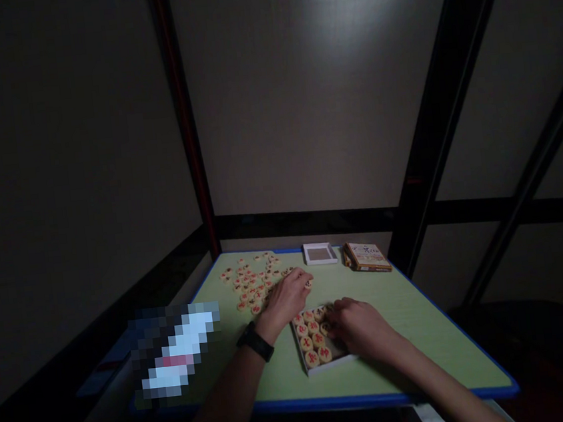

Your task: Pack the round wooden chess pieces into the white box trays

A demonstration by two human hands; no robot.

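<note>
Round chess pieces [252, 280] with red or black characters lie loosely spread on the left of the green table. My left hand [288, 295], with a black band on its wrist, is beside them, its fingers closed on a chess piece [308, 285]. A shallow white box [330, 365] holds several pieces in rows along its left and back sides. Over the box's right part is my right hand [354, 324], fingers bent down at the pieces; its fingertips are dark, and whether they grip one is unclear.
An empty white tray [319, 254] lies at the table's back edge. To its right is a printed carton [367, 256]. The table [405, 332] has a blue rim, and a blurred, pixelated bright object [183, 350] is at its left edge. Walls stand behind.
</note>
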